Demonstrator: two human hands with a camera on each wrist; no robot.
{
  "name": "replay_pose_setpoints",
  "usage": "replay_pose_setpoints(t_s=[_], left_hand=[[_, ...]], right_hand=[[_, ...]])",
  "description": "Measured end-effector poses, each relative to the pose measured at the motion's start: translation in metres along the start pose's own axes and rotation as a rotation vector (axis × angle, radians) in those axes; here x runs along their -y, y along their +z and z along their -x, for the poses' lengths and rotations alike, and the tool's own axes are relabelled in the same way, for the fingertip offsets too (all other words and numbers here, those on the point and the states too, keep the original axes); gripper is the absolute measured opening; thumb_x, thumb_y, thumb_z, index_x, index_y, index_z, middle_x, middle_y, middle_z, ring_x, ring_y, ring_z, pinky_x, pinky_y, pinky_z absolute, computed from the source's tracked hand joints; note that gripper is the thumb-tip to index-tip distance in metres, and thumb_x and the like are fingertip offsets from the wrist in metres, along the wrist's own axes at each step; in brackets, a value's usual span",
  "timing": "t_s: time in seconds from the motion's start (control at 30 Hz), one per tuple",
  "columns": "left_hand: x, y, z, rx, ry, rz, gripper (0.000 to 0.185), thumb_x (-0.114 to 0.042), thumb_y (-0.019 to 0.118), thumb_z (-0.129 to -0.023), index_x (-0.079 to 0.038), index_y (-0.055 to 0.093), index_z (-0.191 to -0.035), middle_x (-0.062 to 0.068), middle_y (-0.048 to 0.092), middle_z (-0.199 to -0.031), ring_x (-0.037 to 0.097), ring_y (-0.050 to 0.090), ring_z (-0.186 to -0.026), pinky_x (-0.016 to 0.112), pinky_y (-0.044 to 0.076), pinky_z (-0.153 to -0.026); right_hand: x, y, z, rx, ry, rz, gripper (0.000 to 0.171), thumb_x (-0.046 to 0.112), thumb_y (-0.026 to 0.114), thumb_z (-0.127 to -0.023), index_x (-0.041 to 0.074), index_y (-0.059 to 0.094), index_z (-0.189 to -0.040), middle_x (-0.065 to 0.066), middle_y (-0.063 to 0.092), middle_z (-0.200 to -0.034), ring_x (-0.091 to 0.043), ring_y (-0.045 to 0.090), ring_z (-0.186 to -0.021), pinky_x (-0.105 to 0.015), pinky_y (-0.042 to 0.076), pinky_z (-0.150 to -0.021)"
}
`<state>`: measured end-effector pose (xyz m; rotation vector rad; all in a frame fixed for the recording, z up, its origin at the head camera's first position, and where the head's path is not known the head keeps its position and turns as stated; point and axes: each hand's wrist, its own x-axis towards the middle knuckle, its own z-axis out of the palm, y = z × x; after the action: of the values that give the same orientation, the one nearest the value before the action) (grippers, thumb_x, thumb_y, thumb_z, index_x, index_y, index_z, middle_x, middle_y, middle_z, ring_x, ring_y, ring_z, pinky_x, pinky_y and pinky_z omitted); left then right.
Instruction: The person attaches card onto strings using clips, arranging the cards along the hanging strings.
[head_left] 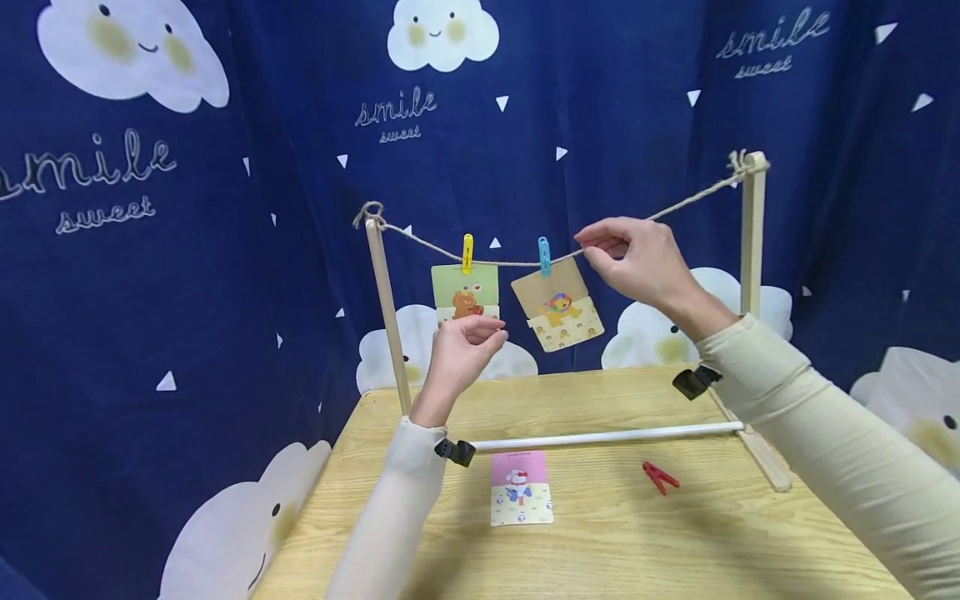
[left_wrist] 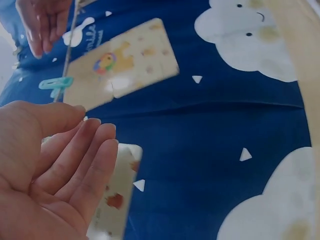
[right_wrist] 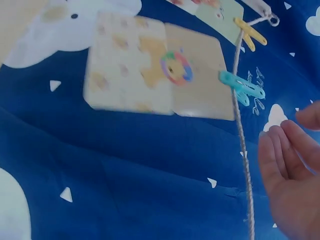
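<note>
A lion card (head_left: pixel 557 305) hangs tilted from the string (head_left: pixel 517 264) under a blue clothespin (head_left: pixel 544 256). Beside it, a yellow clothespin (head_left: pixel 467 254) holds a green-topped bear card (head_left: pixel 465 287), its lower part hidden behind my left hand (head_left: pixel 467 354). That hand's fingers are gently bent, the thumb apart from them, nothing between. Just right of the blue clothespin, my right hand (head_left: pixel 637 258) hovers at the string; in the right wrist view its fingers (right_wrist: pixel 287 155) are extended and hold nothing.
Two wooden posts (head_left: pixel 752 233) carry the string, with a white bar (head_left: pixel 607 437) low between them. On the wooden table (head_left: pixel 600 550) lie a pink-topped card (head_left: pixel 521 488) and a red clothespin (head_left: pixel 661 477). A blue cloud-print curtain (head_left: pixel 600 100) stands behind.
</note>
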<state>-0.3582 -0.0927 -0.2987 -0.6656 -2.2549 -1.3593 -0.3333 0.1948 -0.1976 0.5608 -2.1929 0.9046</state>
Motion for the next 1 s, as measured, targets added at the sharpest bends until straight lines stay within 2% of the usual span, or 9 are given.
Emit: replay_pose_setpoints(t_s=[0.27, 0.53, 0.87, 1.0], left_hand=[[0.022, 0.000, 0.019, 0.065, -0.031, -0.052, 0.018, -0.022, 0.078, -0.094, -0.014, 0.080, -0.110, -0.001, 0.079, -0.096, 0.014, 0.075, -0.086, 0.036, 0.060, -0.080], [0.041, 0.005, 0.037, 0.141, -0.065, -0.084, 0.017, -0.022, 0.077, -0.094, -0.016, 0.079, -0.109, -0.003, 0.079, -0.095, 0.014, 0.073, -0.087, 0.034, 0.060, -0.076], [0.063, 0.023, 0.061, 0.218, -0.122, -0.098, 0.018, -0.021, 0.080, -0.092, -0.015, 0.079, -0.108, -0.004, 0.078, -0.099, 0.011, 0.072, -0.086, 0.030, 0.059, -0.076], [0.074, 0.031, 0.071, 0.254, -0.113, -0.104, 0.018, -0.019, 0.081, -0.091, -0.015, 0.079, -0.108, -0.002, 0.078, -0.099, 0.012, 0.072, -0.087, 0.030, 0.059, -0.078]], right_hand=[[-0.020, 0.005, 0.049, -0.006, 0.039, -0.037, 0.018, 0.014, 0.066, -0.097, 0.017, 0.078, -0.110, -0.003, 0.078, -0.105, -0.010, 0.070, -0.083, -0.012, 0.048, -0.070], [-0.046, 0.008, 0.095, 0.034, 0.064, -0.033, 0.016, 0.012, 0.068, -0.097, 0.015, 0.079, -0.109, -0.004, 0.078, -0.105, -0.003, 0.068, -0.083, -0.010, 0.049, -0.072], [-0.075, 0.012, 0.138, 0.080, 0.108, 0.022, 0.015, 0.014, 0.071, -0.096, 0.016, 0.078, -0.109, -0.002, 0.078, -0.102, -0.006, 0.067, -0.082, -0.013, 0.050, -0.071], [-0.088, 0.015, 0.153, 0.090, 0.120, 0.028, 0.014, 0.012, 0.072, -0.095, 0.016, 0.079, -0.106, -0.002, 0.078, -0.098, -0.004, 0.068, -0.079, -0.014, 0.051, -0.069]])
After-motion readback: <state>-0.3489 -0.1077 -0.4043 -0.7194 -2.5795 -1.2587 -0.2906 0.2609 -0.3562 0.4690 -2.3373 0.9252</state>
